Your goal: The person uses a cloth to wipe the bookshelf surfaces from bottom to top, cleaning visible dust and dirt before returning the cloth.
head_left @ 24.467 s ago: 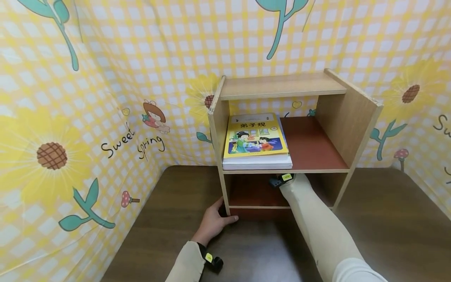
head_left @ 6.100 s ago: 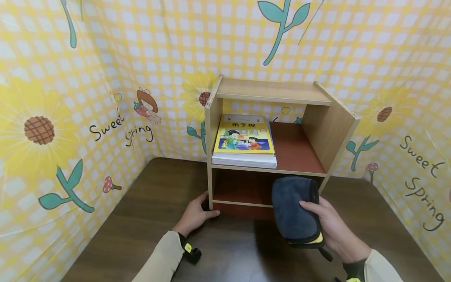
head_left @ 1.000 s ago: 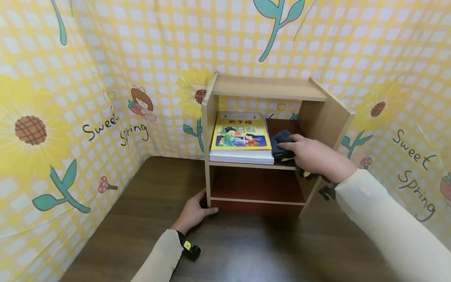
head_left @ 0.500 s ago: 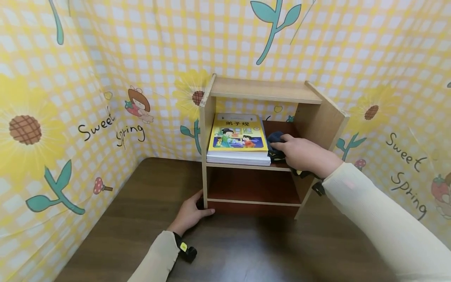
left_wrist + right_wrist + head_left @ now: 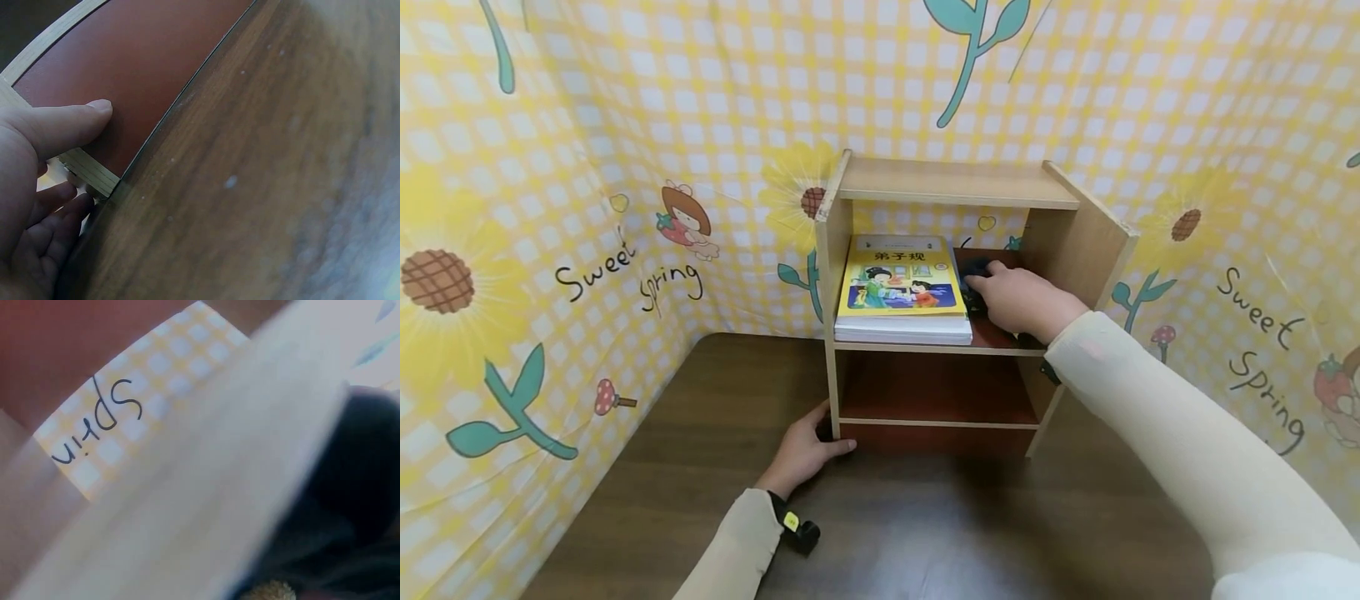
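In the head view, my right hand (image 5: 1030, 300) reaches into the upper compartment of a small wooden shelf (image 5: 962, 179). It holds a folded dark blue cloth (image 5: 976, 268) on the red-brown board, just right of a stack of books (image 5: 902, 287). Part of the cloth is hidden under the fingers. Down at the shelf's lower left corner, my left hand (image 5: 801, 454) grips the side panel. The left wrist view has its thumb (image 5: 75, 125) over the red front strip and its fingers behind the panel's edge. A pale board edge blurs across the right wrist view.
The shelf stands on a dark brown table (image 5: 880, 533). Yellow checked fabric (image 5: 760, 92) with sunflowers hangs behind it and at both sides. Below the books is a lower compartment (image 5: 936, 387) with a red-brown floor.
The right arm was in the lower compartment at first, then held the cloth up in front. Now the cloth is on the upper board, pushed further back beside the books. The left hand keeps its grip.
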A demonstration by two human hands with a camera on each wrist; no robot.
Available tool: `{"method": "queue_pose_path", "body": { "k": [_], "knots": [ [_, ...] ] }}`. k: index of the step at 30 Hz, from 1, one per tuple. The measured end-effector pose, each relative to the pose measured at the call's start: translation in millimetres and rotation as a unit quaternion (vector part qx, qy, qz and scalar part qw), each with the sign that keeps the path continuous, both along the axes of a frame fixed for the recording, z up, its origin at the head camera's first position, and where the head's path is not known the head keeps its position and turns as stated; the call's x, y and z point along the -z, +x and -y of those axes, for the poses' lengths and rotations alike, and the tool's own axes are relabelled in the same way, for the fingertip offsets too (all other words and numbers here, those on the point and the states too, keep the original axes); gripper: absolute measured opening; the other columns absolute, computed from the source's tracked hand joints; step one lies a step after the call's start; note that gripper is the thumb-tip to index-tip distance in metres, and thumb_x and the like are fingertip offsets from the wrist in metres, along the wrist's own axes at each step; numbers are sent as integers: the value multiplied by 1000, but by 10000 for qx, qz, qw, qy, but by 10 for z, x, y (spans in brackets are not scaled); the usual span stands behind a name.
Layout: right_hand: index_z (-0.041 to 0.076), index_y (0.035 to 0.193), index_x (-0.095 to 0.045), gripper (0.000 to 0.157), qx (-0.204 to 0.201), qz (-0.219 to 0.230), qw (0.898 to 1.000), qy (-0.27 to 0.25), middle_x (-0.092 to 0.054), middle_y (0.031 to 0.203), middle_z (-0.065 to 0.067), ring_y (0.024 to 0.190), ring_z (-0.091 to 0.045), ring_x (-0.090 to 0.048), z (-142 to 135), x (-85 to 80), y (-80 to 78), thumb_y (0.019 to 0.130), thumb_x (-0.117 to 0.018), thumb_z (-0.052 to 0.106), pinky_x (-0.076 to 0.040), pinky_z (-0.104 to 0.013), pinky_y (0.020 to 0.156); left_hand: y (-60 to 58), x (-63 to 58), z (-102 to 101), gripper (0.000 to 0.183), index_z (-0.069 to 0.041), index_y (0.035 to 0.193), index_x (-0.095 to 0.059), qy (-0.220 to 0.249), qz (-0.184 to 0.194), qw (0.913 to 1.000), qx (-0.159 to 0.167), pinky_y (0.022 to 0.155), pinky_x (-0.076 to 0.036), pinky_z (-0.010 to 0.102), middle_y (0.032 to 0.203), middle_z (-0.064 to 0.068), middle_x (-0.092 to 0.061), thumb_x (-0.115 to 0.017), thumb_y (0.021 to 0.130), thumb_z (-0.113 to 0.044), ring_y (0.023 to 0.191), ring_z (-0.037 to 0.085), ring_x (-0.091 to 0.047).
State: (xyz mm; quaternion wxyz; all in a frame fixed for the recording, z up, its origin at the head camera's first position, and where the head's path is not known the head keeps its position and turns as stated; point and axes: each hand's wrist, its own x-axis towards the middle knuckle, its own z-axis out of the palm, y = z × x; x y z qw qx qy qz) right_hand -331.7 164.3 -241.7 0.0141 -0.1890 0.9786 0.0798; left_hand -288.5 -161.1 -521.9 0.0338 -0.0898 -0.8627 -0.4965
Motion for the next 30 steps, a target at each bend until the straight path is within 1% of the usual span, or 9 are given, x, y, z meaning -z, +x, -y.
{"method": "queue_pose_path", "body": {
  "k": [4,6,10,14,17,21,25,27,30],
  "knots": [
    [6,150,-38,51,4,-224,9994,270,-35,142,-34,103,-43,-58,54,28,-71,100,-46,10,-47,-52,89,-10,-8,2,88,-12,148,-43,6,-12,10000,30,101,-38,48,139,6,-52,-86,74,-34,128,27,-46],
    [5,150,-38,51,14,-281,9990,344,-37,141,-33,103,-42,-57,75,33,-99,100,-47,12,-46,-52,91,-12,-18,4,89,-12,148,-42,31,-14,10000,24,101,-38,48,139,6,-52,-86,74,-34,129,27,-45],
    [6,151,-36,53,105,-244,9990,360,-36,142,-32,100,-39,-57,103,27,-138,99,-48,12,-47,-51,90,-8,-34,6,89,-12,148,-42,89,-5,10000,-14,102,-37,48,139,6,-52,-86,73,-33,129,27,-45],
    [7,152,-35,55,178,-173,9990,363,-35,142,-31,104,-39,-55,106,22,-163,99,-49,13,-46,-52,91,-2,-19,2,90,-12,148,-42,69,34,10000,4,102,-37,48,140,6,-52,-86,74,-35,130,28,-44],
    [6,151,-35,54,139,-165,9990,399,-37,140,-31,107,-39,-54,110,19,-172,100,-49,15,-45,-52,92,7,-6,-1,90,-13,149,-42,54,99,9999,15,102,-37,48,140,6,-51,-86,74,-37,130,28,-44],
    [4,152,-32,54,122,0,9988,475,-35,141,-33,104,-38,-56,132,-15,-183,101,-47,15,-47,-51,89,10,-13,-1,90,-13,148,-42,100,93,9999,7,102,-37,48,139,6,-52,-86,73,-35,129,27,-45],
    [3,153,-27,55,184,346,9971,645,-31,144,-34,104,-35,-54,155,-93,-221,102,-43,13,-47,-46,86,-10,-26,1,88,-14,148,-43,95,15,10000,13,101,-38,47,136,4,-55,-86,74,-34,127,26,-47],
    [3,151,-33,51,104,456,9962,740,-37,141,-31,106,-32,-51,156,-135,-256,101,-44,11,-45,-44,85,-20,-23,3,88,-14,148,-43,52,-20,10000,32,101,-38,47,136,4,-55,-86,74,-35,127,25,-47],
    [4,141,-47,41,-98,522,9954,791,-48,130,-25,106,-31,-47,144,-180,-306,100,-44,8,-42,-44,83,-7,-15,-5,88,-14,148,-44,70,-11,10000,56,101,-39,48,135,4,-56,-86,74,-34,126,25,-48]
  ]
}}
